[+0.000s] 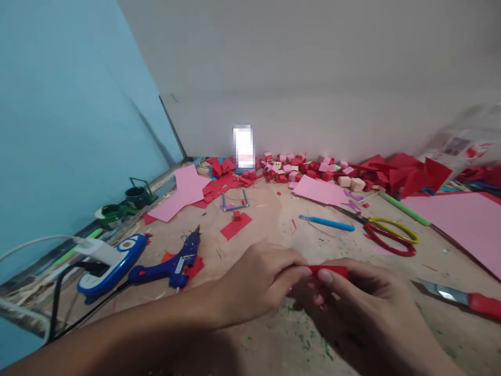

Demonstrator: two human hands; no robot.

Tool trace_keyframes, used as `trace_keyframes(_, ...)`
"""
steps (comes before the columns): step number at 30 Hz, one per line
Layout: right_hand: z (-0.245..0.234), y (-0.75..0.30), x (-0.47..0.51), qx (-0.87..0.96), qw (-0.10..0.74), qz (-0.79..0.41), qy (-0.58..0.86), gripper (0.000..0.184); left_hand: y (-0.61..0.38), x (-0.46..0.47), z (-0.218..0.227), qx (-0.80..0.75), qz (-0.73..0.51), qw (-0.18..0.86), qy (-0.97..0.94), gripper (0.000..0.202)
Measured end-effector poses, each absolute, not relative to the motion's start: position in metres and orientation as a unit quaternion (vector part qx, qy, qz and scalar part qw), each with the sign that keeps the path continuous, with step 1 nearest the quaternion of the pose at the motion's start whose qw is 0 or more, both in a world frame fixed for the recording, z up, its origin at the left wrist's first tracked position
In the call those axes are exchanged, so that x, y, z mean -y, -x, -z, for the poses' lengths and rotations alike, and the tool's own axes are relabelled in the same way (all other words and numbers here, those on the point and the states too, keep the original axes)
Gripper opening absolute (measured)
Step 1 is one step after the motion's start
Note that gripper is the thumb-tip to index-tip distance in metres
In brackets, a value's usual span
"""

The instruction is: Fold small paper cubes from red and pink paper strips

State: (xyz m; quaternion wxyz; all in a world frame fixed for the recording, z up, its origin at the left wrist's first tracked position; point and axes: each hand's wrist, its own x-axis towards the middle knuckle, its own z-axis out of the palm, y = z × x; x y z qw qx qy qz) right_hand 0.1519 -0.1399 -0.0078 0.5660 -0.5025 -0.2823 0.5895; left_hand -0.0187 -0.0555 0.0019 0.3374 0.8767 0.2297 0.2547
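My left hand [266, 271] and my right hand [364, 292] meet low in the middle of the view, just above the table. Between them they pinch a small strip of red paper [332, 270]; my left thumb and fingers hold its left end, my right thumb presses near its middle. The fingers hide part of the strip. Beyond my hands lies a flat red paper piece [238, 227] with a small red cube [236, 215] at its far edge. A blue pen-like tool [327, 223] lies farther right.
A blue glue gun [176, 266] and a blue power strip [113, 266] with cords are at left. Scissors [391, 237] and a red-handled knife [465, 300] lie right. Pink sheets [321, 191], a pile of small cubes [293, 169] and a lit screen [243, 146] stand along the wall.
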Motion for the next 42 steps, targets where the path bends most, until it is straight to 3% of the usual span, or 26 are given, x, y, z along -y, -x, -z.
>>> trace_keyframes(7, 0.0148, -0.1555, 0.1361, 0.328, 0.529, -0.579, 0.526, 0.026, 0.0203, 0.0564, 0.0016, -0.218, -0.236, 0.288, -0.902, 0.028)
trace_keyframes(12, 0.0145, -0.1565, 0.1392, 0.282, 0.511, -0.645, 0.493, 0.027, 0.0188, 0.0526, -0.0017, -0.234, -0.222, 0.360, -0.876, 0.027)
trace_keyframes(19, 0.0119, -0.1565, 0.1402, 0.323, 0.526, -0.595, 0.515, 0.030, 0.0179, 0.0474, -0.0015, -0.287, -0.201, 0.496, -0.794, 0.016)
trace_keyframes(30, 0.0145, -0.1530, 0.1370, 0.318, 0.538, -0.610, 0.486, 0.032, 0.0173, 0.0512, -0.0019, -0.285, -0.221, 0.444, -0.820, 0.022)
trace_keyframes(42, 0.0096, -0.1608, 0.1304, 0.282, 0.531, -0.668, 0.439, 0.026, 0.0166, 0.0512, -0.0017, -0.347, -0.224, 0.622, -0.665, 0.031)
